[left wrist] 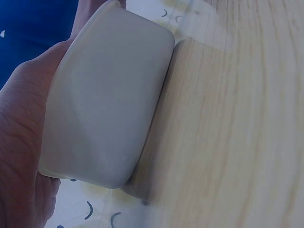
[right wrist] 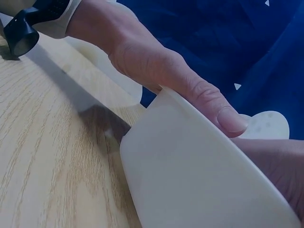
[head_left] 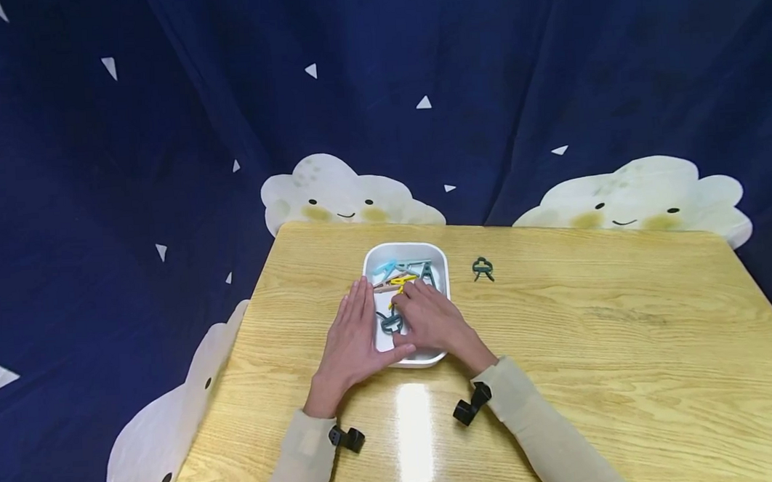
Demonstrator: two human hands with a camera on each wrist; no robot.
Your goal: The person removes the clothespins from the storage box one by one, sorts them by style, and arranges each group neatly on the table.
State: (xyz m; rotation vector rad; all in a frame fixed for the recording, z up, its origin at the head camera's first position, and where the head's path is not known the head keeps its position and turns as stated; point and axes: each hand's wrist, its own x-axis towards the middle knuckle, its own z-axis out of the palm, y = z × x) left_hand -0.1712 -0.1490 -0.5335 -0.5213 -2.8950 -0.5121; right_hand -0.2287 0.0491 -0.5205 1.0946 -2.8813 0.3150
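A white plastic box (head_left: 443, 252) on the table holds several small spring clips. My left hand (head_left: 352, 341) lies along its left side, fingers straight, thumb reaching over the near rim; the box's wall (left wrist: 109, 99) fills the left wrist view. My right hand (head_left: 432, 318) reaches into the box from the right with bent fingers. Beside its fingertips and thumb lies a dark green clip (head_left: 391, 324); whether it is pinched cannot be told. Just beyond are a yellow clip (head_left: 402, 279), a light blue clip (head_left: 385, 269) and another dark green clip (head_left: 428, 272). In the right wrist view the box wall hides the fingertips.
Another dark green clip (head_left: 483, 268) lies on the wooden table (head_left: 603, 375), right of the box. A dark blue curtain (head_left: 364, 67) with white clouds and triangles hangs behind and to the left. Black wrist cameras (head_left: 473, 404) sit on both sleeves.
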